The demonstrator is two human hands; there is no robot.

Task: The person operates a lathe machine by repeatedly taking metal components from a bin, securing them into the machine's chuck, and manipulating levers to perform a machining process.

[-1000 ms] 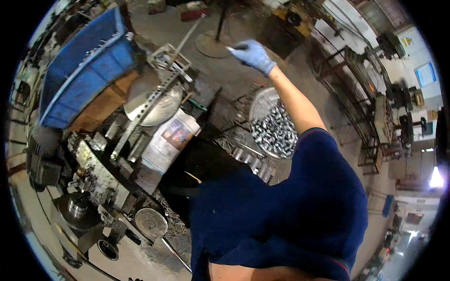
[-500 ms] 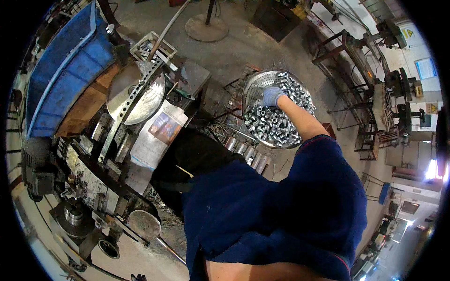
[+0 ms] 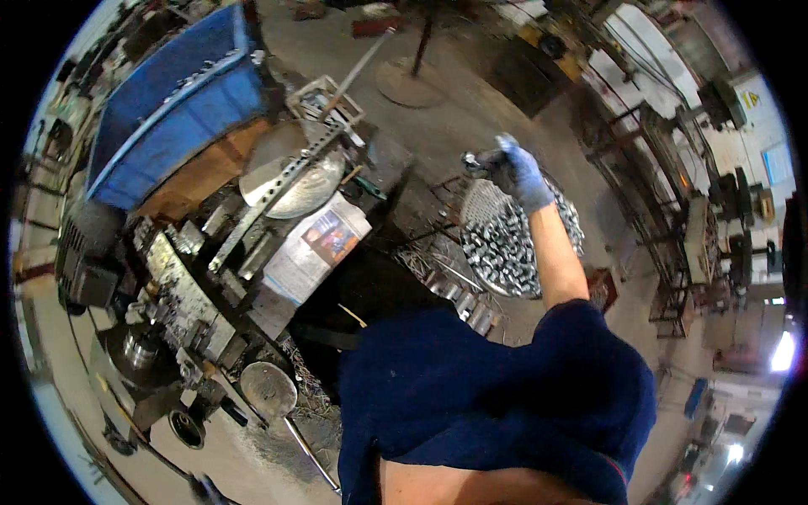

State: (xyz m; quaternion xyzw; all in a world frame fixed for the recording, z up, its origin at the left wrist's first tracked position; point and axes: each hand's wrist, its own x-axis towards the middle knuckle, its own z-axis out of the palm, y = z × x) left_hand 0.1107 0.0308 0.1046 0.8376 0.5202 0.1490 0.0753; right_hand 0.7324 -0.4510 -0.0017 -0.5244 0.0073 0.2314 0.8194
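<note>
My right hand (image 3: 523,175), in a grey-blue glove with a dark palm, is raised above the far part of a round perforated metal bowl (image 3: 483,202). Its fingers are closed on a small shiny nut-like metal piece (image 3: 471,161), seen past the fingertips. Many similar metal pieces (image 3: 503,252) are heaped in the bowl below. At the lower left edge shows my left hand (image 3: 207,488), in a dark glove, blurred and partly cut off. It is nearest to a long dark bar (image 3: 164,468); whether it touches the bar cannot be made out.
To the left stands a greasy machine with a perforated steel strip (image 3: 282,181), a round metal disc (image 3: 316,189) and a newspaper sheet (image 3: 324,240). A blue bin (image 3: 177,126) is behind it. Metal cylinders (image 3: 465,305) lie beside the bowl. Racks (image 3: 640,160) stand at the right.
My right hand has come up out of the heap in the bowl, now with a metal piece in its fingers. My left hand has moved left and shows more. The view has shifted.
</note>
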